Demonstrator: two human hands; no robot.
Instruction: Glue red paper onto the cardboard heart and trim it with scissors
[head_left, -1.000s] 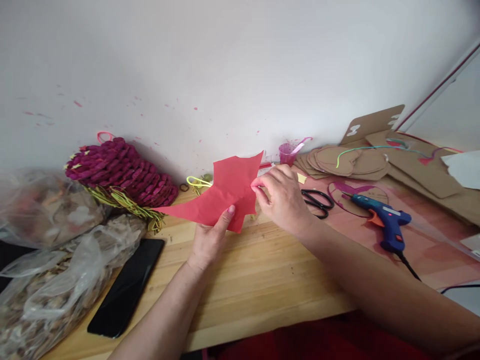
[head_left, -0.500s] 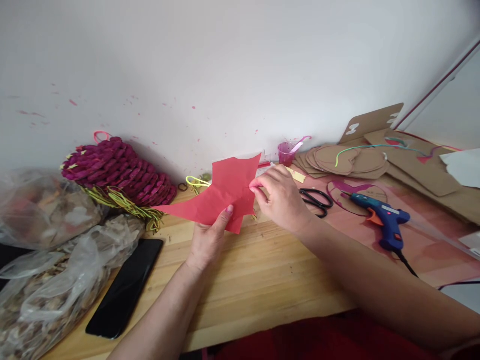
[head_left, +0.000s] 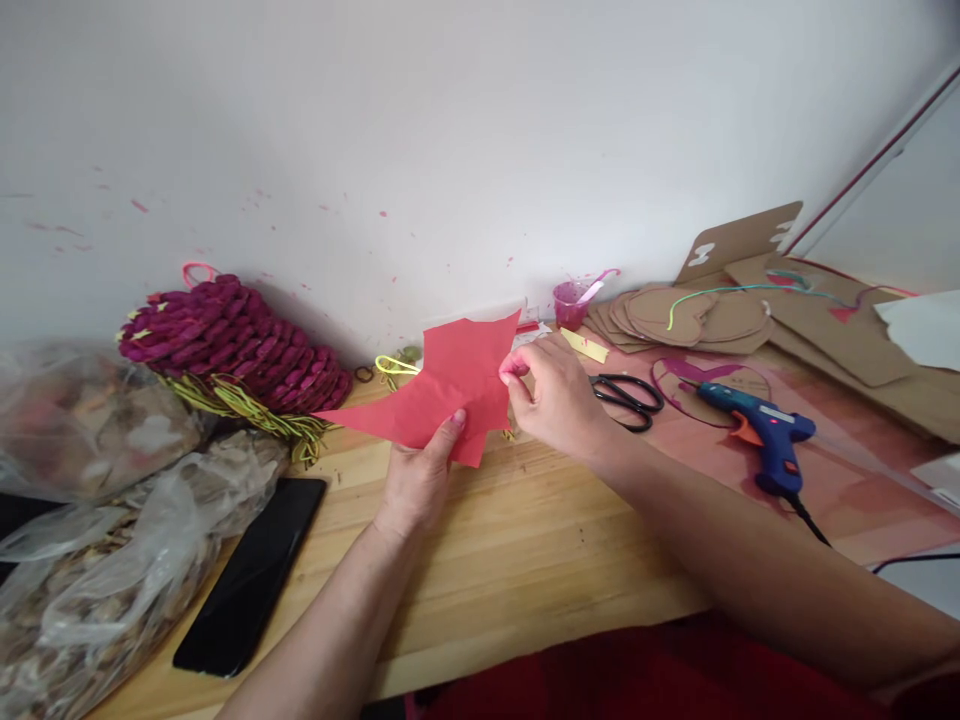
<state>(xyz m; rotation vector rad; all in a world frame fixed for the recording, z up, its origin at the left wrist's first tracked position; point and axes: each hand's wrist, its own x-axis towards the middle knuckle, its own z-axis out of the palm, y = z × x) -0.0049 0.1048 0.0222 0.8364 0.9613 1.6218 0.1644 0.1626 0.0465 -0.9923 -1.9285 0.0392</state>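
A piece of red paper (head_left: pixel 461 370), cut irregularly with a long point reaching left, is raised above the wooden table. My left hand (head_left: pixel 420 475) grips its lower edge, thumb on the front face and the other fingers hidden behind. At the paper's right edge, my right hand (head_left: pixel 551 390) is closed in a pinch, thumb and index tips together against the red surface. What lies between those fingertips is too small to make out. Just right of this hand are black-handled scissors (head_left: pixel 630 402), partly hidden by it.
A blue glue gun (head_left: pixel 769 435) lies on a pinkish sheet at right, near stacked cardboard shapes (head_left: pixel 660 318) and a purple-stained cup (head_left: pixel 571 305). At left are a magenta woven piece (head_left: pixel 232 345), plastic bags (head_left: pixel 135 560) and a black phone (head_left: pixel 251 575). A wall stands behind.
The view has shifted slightly. My right hand remains pinched at the paper's right edge, with its fingers a little changed in angle. My left hand keeps its grip.
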